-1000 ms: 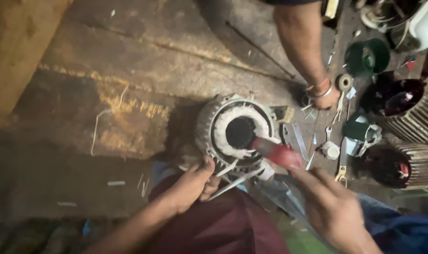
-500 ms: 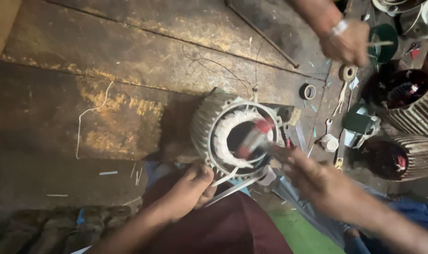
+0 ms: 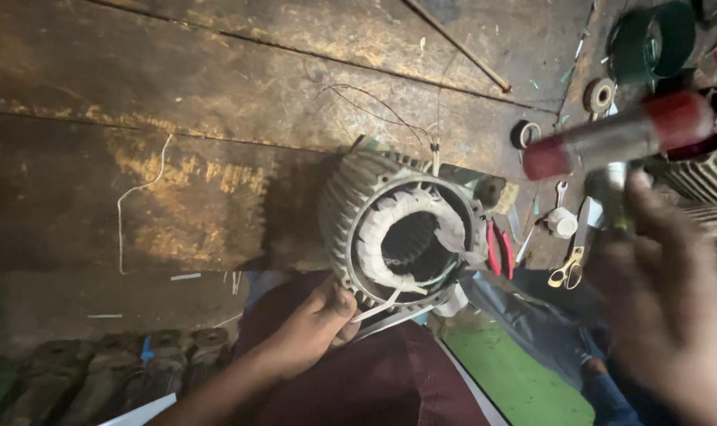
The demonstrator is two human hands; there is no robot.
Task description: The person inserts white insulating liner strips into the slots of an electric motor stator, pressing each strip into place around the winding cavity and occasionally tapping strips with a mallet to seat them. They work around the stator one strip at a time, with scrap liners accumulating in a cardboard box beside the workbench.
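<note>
Left hand at motor housing rim

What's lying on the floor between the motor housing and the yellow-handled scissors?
In the head view, red-handled pliers lie between the motor housing and the yellow-handled scissors, on the dark wooden floor.

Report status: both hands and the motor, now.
Left hand gripping motor housing at lower rim. Right hand raised, blurred, holding red-ended tool clear of motor. Loose wires and scissors nearby.
</note>
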